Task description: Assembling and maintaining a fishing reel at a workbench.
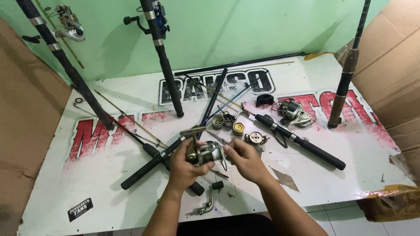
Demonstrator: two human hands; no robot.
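We see fishing reel body point(204, 153) held above near table edge, centre. Left hand point(186, 168) closed around its left side; right hand point(245, 158) pinching its right side, fingers curled. We judge it metal, stiff, fairly heavy, likely greasy; wire bail fragile, so grip housing. Detached crank handle point(209, 202) lies nearer; spool parts point(238, 128) farther on white table point(341, 183).

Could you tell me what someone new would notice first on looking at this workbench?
At the centre, the left hand and right hand together hold a worn grey metal spinning reel above the white board with big red and black lettering. Around it lie black fishing rods, with small round reel parts just beyond the hands. More black rods lean upright against the pale green wall behind.
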